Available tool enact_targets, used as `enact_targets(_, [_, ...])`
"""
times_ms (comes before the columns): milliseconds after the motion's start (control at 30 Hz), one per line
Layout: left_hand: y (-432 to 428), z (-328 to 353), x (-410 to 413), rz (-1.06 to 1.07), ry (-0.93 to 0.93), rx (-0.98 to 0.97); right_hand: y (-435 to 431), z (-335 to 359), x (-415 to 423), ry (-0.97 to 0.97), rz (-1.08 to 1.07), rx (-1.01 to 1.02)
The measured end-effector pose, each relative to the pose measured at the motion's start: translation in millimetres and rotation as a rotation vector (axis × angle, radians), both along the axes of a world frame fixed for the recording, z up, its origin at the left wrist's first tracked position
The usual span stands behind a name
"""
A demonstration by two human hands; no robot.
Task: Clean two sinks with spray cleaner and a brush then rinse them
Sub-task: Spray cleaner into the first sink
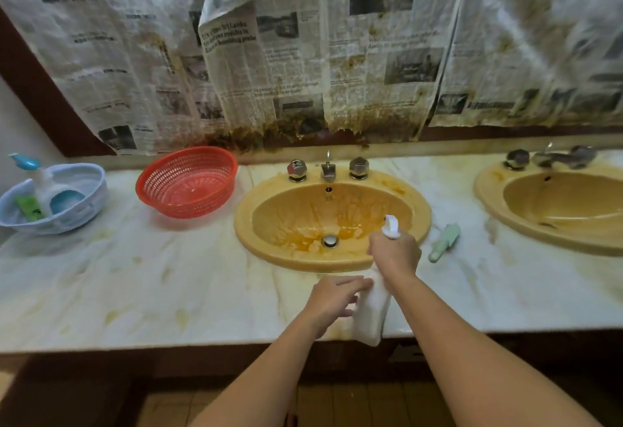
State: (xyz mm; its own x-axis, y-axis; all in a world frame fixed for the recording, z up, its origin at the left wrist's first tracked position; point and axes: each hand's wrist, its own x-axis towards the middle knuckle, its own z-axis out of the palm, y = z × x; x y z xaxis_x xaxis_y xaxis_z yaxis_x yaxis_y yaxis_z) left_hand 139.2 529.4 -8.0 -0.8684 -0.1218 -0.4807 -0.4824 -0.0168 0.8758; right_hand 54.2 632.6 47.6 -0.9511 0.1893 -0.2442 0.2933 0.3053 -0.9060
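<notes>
Stained sheets of newspaper [303,55] hang across the wall behind the oval mustard-yellow ceramic sink [246,224], their lower edges browned just above its taps. The pale veined marble counter [135,285] runs out to both sides of that sink and is blotched with yellowish marks. The sink's bowl is streaked with orange residue, thickest around the drain. A second mustard-yellow oval sink [488,190] is set in the counter well to the right of it, partly cut off by the frame edge.

A round red plastic mesh basket [188,180] sits tilted just left of the first sink. Farther left of the sink stands a pale blue woven basket [97,184] that holds a pump bottle and a green tube.

A white plastic spray bottle [371,315] is held in the air over the sink's near rim, its nozzle pointing in over the bowl. The right hand [396,254] has its fingers wrapped round the bottle's neck, just below the trigger head. The left hand [333,298] lies against the bottle's body with its fingers nearly straight.

A pale green plastic brush [445,241] lies on the counter just right of the sink, apart from both hands. Chrome taps [328,170] stand on the sink's back rim, and a metal drain plug [330,240] sits at the bottom of the bowl.
</notes>
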Motion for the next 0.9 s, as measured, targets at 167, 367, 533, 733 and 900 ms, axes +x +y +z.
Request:
enact_targets(167, [-17, 0, -42, -0.260, -0.060, 0.022, 2, -6, -23, -0.074, -0.139, -0.017])
enact_targets(367, [-43, -2, -71, -0.322, 0.255, -0.311, 8, 3, -35, -0.167, -0.204, -0.096])
enact_targets(533, [-105, -26, -84, -0.246, 0.411, -0.740, 13, 6, -48, -0.258, -0.253, -0.099])
enact_targets(733, [-157, -64, -94, -0.316, 0.360, -0.977, 1, 0, -56, -0.309, -0.231, 0.039])
enact_targets(900, [-164, -76, -100, -0.342, 0.381, -1.029, -14, -6, -62, -0.373, -0.151, -0.049])
